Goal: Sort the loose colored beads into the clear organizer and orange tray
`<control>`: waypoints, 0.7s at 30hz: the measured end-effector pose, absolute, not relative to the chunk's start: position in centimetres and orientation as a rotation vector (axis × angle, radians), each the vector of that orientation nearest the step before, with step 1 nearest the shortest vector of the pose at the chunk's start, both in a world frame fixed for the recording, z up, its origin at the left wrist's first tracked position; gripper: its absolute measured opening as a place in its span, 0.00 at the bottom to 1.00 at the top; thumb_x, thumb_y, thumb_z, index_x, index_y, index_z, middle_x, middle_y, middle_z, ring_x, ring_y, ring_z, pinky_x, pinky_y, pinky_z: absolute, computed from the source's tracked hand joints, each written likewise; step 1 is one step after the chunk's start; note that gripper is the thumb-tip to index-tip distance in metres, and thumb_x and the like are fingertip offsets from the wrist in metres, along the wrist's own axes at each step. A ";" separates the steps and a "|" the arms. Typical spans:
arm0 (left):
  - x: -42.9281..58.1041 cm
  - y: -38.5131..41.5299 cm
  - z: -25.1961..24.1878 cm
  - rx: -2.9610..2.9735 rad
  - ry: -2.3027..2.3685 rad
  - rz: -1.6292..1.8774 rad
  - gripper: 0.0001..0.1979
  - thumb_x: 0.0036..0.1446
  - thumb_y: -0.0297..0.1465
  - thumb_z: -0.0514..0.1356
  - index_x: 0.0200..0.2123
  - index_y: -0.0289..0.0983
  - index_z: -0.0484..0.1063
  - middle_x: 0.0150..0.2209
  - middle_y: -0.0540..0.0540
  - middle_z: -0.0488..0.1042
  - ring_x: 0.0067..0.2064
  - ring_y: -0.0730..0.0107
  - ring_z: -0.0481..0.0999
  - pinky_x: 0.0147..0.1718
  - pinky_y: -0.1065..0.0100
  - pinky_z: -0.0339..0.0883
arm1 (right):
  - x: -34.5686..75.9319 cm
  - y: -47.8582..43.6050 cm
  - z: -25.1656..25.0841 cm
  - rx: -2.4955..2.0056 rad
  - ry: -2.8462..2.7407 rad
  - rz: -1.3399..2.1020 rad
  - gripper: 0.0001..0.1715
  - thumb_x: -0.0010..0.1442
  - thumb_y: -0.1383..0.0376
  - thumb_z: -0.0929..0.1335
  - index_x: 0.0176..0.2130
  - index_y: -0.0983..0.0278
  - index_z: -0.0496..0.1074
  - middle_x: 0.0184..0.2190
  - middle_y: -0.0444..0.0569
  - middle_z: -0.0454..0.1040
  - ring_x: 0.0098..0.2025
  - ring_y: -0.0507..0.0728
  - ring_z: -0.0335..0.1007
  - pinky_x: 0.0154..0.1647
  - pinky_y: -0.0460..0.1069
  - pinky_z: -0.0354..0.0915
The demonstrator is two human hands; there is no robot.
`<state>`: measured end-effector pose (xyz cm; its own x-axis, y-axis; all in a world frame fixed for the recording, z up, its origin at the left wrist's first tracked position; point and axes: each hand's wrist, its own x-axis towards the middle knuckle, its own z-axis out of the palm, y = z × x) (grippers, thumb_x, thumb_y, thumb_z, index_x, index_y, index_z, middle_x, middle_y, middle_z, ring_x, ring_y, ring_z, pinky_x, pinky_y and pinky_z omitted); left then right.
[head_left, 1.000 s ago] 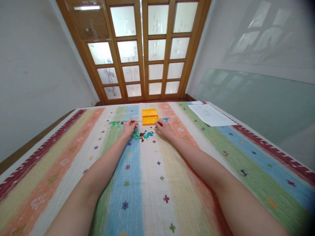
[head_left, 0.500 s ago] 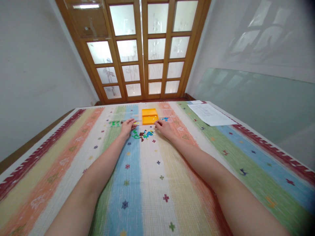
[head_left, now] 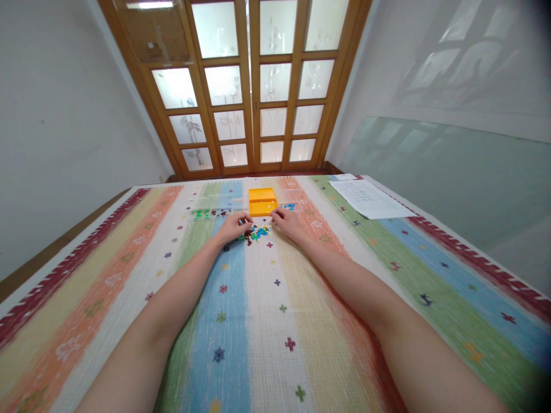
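Small pieces in green, brown, blue and yellow lie in a loose pile [head_left: 257, 234] on the cloth. My left hand [head_left: 235, 226] is at the pile's left edge, its fingers bent together and hiding some green pieces. My right hand [head_left: 287, 222] is just right of the pile, thumb and fingers pinched near the front of an open yellow box [head_left: 263, 194]. A few pale pieces lie in that box. What either hand holds is too small to make out. Behind my left hand, clear boxes hold green pieces [head_left: 200, 214] and brown pieces [head_left: 221, 213].
Behind my right hand is a clear box with blue pieces [head_left: 287, 206]. A printed paper sheet [head_left: 369, 199] lies at the far right of the striped tablecloth [head_left: 262, 321]. Glazed wooden doors [head_left: 252, 86] stand beyond the table.
My left hand has moved right, from beside the clear boxes to the pile, uncovering the brown pieces in their box. My right hand has stayed almost in place.
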<state>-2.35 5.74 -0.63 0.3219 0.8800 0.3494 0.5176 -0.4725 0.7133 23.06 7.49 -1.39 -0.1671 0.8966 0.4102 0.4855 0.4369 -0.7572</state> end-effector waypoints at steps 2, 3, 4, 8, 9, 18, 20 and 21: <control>-1.8 4.6 0.0 2.387 1.057 0.818 0.04 0.55 0.31 0.64 0.34 0.40 0.80 0.42 0.45 0.79 0.47 0.61 0.76 0.55 0.60 0.67 | 23.0 7.4 -1.3 -1.177 -1.808 0.585 0.12 0.64 0.62 0.65 0.31 0.61 0.74 0.29 0.45 0.78 0.34 0.56 0.71 0.39 0.48 0.61; -1.5 4.1 0.3 2.467 1.002 0.765 0.05 0.54 0.30 0.65 0.35 0.40 0.80 0.43 0.45 0.78 0.49 0.60 0.75 0.56 0.59 0.66 | 23.0 7.4 -1.3 -1.171 -1.809 0.587 0.12 0.64 0.62 0.65 0.31 0.61 0.74 0.29 0.45 0.78 0.34 0.56 0.71 0.39 0.48 0.61; -1.2 3.7 0.6 2.521 0.963 0.724 0.06 0.53 0.29 0.65 0.35 0.40 0.81 0.44 0.44 0.78 0.50 0.60 0.75 0.57 0.59 0.66 | 23.0 7.3 -1.3 -1.164 -1.811 0.589 0.12 0.64 0.62 0.65 0.31 0.61 0.74 0.29 0.45 0.78 0.34 0.56 0.71 0.39 0.49 0.62; -0.6 2.9 1.2 2.578 0.921 0.633 0.09 0.54 0.28 0.65 0.38 0.41 0.82 0.48 0.43 0.76 0.54 0.58 0.73 0.60 0.57 0.64 | 22.9 7.2 -1.1 -1.167 -1.814 0.599 0.12 0.65 0.62 0.65 0.32 0.61 0.74 0.30 0.45 0.78 0.34 0.56 0.71 0.39 0.49 0.62; -0.5 2.8 1.3 2.575 0.917 0.621 0.09 0.54 0.28 0.65 0.39 0.42 0.82 0.49 0.43 0.76 0.54 0.57 0.73 0.61 0.56 0.63 | 22.9 7.2 -1.1 -1.172 -1.814 0.600 0.12 0.65 0.62 0.65 0.32 0.61 0.74 0.30 0.45 0.78 0.34 0.56 0.71 0.39 0.49 0.62; -1.1 3.1 1.3 2.547 0.821 0.612 0.05 0.56 0.30 0.66 0.37 0.42 0.82 0.54 0.42 0.74 0.59 0.57 0.71 0.64 0.55 0.61 | 22.7 7.1 -1.0 -1.177 -1.805 0.603 0.12 0.65 0.63 0.65 0.30 0.61 0.74 0.29 0.45 0.78 0.33 0.55 0.71 0.39 0.49 0.61; -1.2 3.1 1.3 2.534 0.821 0.578 0.04 0.57 0.31 0.67 0.37 0.42 0.82 0.55 0.41 0.73 0.61 0.56 0.70 0.65 0.55 0.60 | 22.7 7.2 -1.1 -1.178 -1.807 0.593 0.12 0.65 0.63 0.65 0.30 0.61 0.74 0.29 0.45 0.78 0.33 0.55 0.71 0.38 0.49 0.61; -1.3 3.1 1.4 2.528 0.819 0.563 0.04 0.57 0.31 0.67 0.37 0.42 0.82 0.56 0.41 0.73 0.61 0.56 0.70 0.65 0.54 0.59 | 22.8 7.2 -1.1 -1.181 -1.808 0.589 0.12 0.64 0.63 0.65 0.30 0.61 0.74 0.29 0.45 0.78 0.33 0.55 0.70 0.38 0.49 0.60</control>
<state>-1.25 3.13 1.37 0.7440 0.6219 0.2445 0.4510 -0.7372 0.5031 22.76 7.16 -1.07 -0.1685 0.8968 0.4090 0.4834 0.4368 -0.7586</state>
